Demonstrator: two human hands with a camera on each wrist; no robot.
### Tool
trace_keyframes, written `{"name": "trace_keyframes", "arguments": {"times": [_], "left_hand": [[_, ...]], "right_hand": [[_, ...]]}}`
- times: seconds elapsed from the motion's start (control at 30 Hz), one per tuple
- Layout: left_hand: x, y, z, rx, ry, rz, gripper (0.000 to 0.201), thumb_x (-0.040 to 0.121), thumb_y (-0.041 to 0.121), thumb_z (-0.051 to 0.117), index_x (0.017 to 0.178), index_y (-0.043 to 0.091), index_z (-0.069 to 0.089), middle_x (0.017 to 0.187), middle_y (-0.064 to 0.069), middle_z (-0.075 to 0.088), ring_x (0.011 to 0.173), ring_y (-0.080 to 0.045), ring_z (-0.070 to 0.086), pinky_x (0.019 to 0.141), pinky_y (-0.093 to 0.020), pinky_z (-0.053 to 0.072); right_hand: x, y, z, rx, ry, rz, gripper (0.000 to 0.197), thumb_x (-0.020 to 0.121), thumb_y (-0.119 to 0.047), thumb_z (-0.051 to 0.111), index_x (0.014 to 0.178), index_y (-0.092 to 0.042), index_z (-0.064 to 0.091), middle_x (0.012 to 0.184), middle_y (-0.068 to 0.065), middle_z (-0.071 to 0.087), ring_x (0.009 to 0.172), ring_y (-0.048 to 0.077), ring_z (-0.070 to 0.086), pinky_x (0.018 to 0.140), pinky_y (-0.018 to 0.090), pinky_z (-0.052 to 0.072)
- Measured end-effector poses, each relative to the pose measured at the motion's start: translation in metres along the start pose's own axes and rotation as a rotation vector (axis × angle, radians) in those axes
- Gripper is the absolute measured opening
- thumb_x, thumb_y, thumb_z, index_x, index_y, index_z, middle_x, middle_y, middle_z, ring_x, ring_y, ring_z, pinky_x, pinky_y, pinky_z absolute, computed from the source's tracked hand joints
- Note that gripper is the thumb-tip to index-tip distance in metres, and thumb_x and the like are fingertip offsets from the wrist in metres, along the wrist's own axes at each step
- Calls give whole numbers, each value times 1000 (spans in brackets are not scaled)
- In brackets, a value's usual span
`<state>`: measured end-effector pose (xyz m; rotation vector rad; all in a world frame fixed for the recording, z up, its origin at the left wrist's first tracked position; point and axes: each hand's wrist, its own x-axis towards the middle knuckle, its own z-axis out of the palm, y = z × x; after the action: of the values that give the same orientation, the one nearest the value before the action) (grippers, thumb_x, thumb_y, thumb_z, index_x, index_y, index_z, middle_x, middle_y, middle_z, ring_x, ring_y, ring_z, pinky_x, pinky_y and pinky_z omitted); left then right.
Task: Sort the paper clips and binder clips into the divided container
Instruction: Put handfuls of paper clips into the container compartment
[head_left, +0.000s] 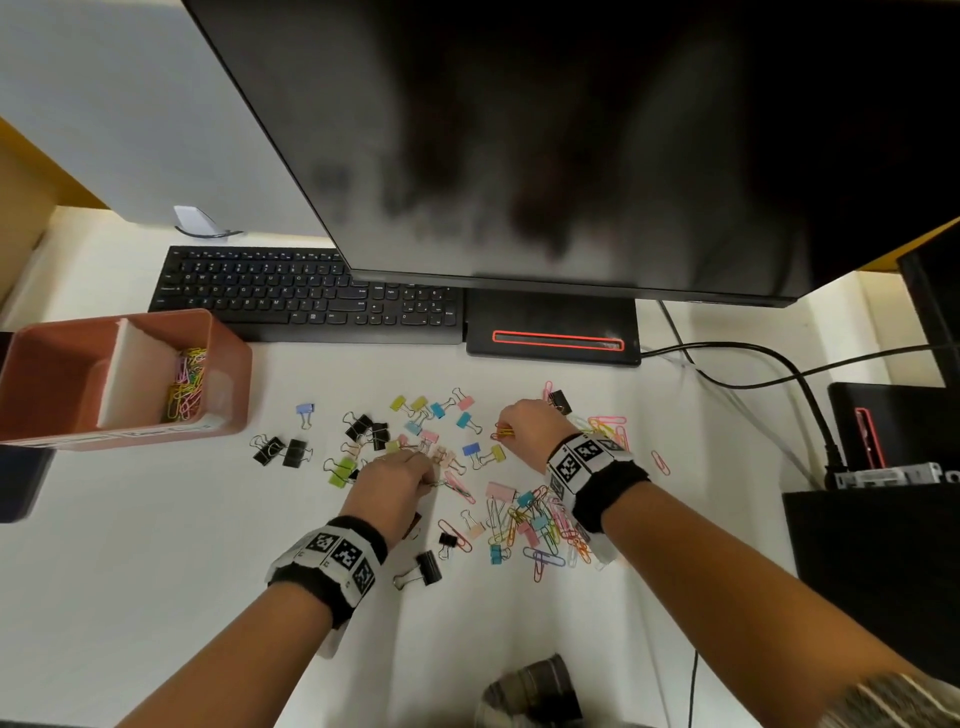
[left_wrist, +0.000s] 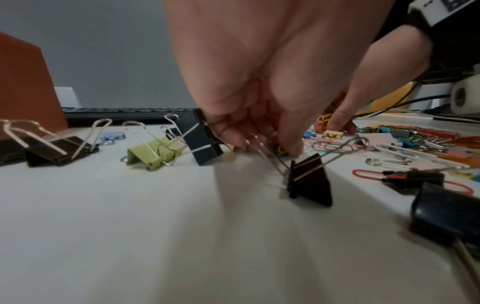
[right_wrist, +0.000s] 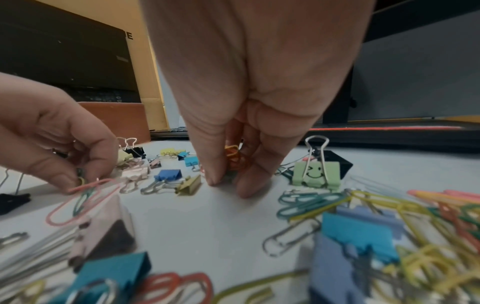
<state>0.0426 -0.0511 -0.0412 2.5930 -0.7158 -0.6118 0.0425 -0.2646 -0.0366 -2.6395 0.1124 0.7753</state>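
Divided container (head_left: 228, 364), terracotta, at the desk's left edge, partly cut off by the frame; its right compartment holds a heap of coloured paper clips (head_left: 186, 384), its left compartment shows nothing inside. Bare desk (head_left: 156, 545) lies between the container and the scattered clips, and in front of both forearms.

Left hand (head_left: 396, 486), palm down, wrist raised, fingers curled and pointing down into the middle of the scatter. Its fingertips (right_wrist: 83, 179) pinch a pink paper clip (right_wrist: 78, 202) together with a greenish one; the left wrist view also shows a small bunch of clips inside the curl, their number unclear. A black binder clip (left_wrist: 309, 179) stands just in front of this hand; whether the fingers touch its wire handles cannot be told.

Right hand (head_left: 530, 423), further from the person and to the right, palm down, thumb and fingers drawn together with tips at the desk surface. They close on a small bundle of orange and yellow paper clips (right_wrist: 235, 159), mostly hidden in the grip.

Loose binder clips (head_left: 415, 415) lie between and behind the hands; a dense tangle of paper clips and pastel binder clips (head_left: 535, 525) lies under the right wrist, blurred in the right wrist view. A keyboard (head_left: 301, 296) and monitor (head_left: 571, 145) bound the far side.
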Motion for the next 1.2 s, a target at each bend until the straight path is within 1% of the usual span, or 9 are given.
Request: {"name": "trace_keyframes", "arguments": {"times": [0.07, 0.27, 0.4, 0.47, 0.57, 0.7, 0.83, 0.93, 1.2], "left_hand": [[-6, -5, -4, -71, 22, -63, 10, 88, 8, 54, 90, 8, 63, 91, -5, 64, 85, -23, 59, 75, -28, 46], [-27, -27, -24, -195, 165, -196, 4, 85, 9, 59, 88, 11, 61, 84, 1, 59, 76, -17, 54, 65, -21, 36], [-33, -37, -28, -197, 208, -222, 15, 84, 8, 61, 98, 9, 64, 90, -5, 62, 78, -17, 54, 72, -24, 38], [-35, -39, -29, -173, 212, -195, 14, 84, 8, 62, 97, 10, 67, 91, -6, 63, 76, -15, 52, 69, -20, 36], [-38, -41, -28, -165, 213, -172, 11, 83, 8, 63, 93, 10, 68, 88, -6, 63, 75, -17, 53, 68, -20, 34], [-40, -45, -25, -171, 198, -213, 14, 83, 11, 63, 97, 12, 68, 93, -6, 64, 82, -20, 59, 74, -23, 39], [-35, -44, -19, 66, 67, -188, 20, 89, 24, 55, 106, 21, 64, 99, 0, 63, 96, -21, 58, 83, -31, 37], [-31, -41, -18, 262, -52, -173, 19, 91, 27, 48, 104, 26, 61, 99, 4, 60, 98, -19, 55, 86, -33, 32], [-33, -46, -15, 327, 1, -188, 12, 91, 25, 49, 96, 22, 59, 94, 5, 63, 90, -19, 57, 78, -30, 23]], "right_hand": [[-3, 2, -2, 25, 0, 13, 24, 94, -17, 47, 106, -2, 62, 110, 16, 63, 102, 29, 59, 88, 33, 45], [-27, -6, 2, 172, 99, -79, 20, 91, -16, 53, 105, -9, 65, 107, 11, 67, 100, 25, 61, 92, 36, 49], [-39, -30, 18, 197, 52, -156, 25, 91, -15, 54, 114, -10, 64, 115, 9, 64, 108, 25, 58, 95, 32, 45], [-36, -42, 28, 163, 1, -169, 27, 90, -15, 56, 116, -9, 61, 116, 11, 62, 110, 26, 56, 95, 32, 43], [-28, -58, 45, 93, -71, -138, 24, 90, -8, 54, 112, -2, 58, 113, 17, 60, 104, 29, 58, 88, 33, 45], [-18, -61, 62, 103, 8, -60, 21, 90, -7, 51, 109, -6, 58, 110, 13, 61, 99, 29, 60, 81, 33, 47], [-12, -61, 68, 30, 7, -53, 20, 88, 1, 52, 105, -1, 62, 114, 16, 52, 98, 31, 59, 88, 39, 51], [-12, -58, 73, 16, 4, -73, 24, 88, 3, 52, 109, -1, 62, 116, 14, 48, 99, 29, 60, 90, 39, 51], [-11, -58, 70, 49, 1, -25, 26, 89, -5, 52, 115, -6, 58, 115, 14, 60, 103, 28, 59, 88, 35, 50]]}}
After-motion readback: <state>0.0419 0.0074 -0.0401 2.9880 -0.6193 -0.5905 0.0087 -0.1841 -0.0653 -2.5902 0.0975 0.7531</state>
